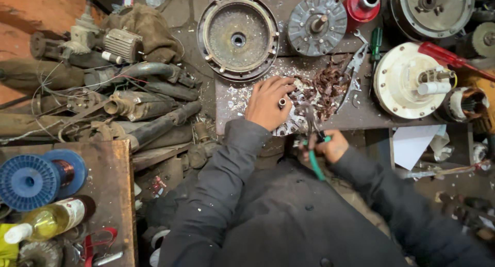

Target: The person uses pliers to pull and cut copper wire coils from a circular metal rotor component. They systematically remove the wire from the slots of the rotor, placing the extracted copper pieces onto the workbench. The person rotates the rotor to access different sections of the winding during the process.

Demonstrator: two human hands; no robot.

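Observation:
My left hand (268, 102) presses down on a round metal stator (292, 123) with a small shaft end showing between the fingers. A heap of old brown copper winding (326, 89) lies on the stator's far side. My right hand (332, 146) grips green-handled pliers (314, 143), whose jaws reach up into the winding. Both sleeves are dark grey.
On the workbench (361, 115) stand a round motor cover (238, 37), a grey rotor plate (317, 23), a cream motor housing (407, 81), a red-handled screwdriver (443, 54) and a second pair of pliers (356, 66). Left: scrap motors and pipes (139, 104), a blue wire spool (38, 176), a bottle (49, 220).

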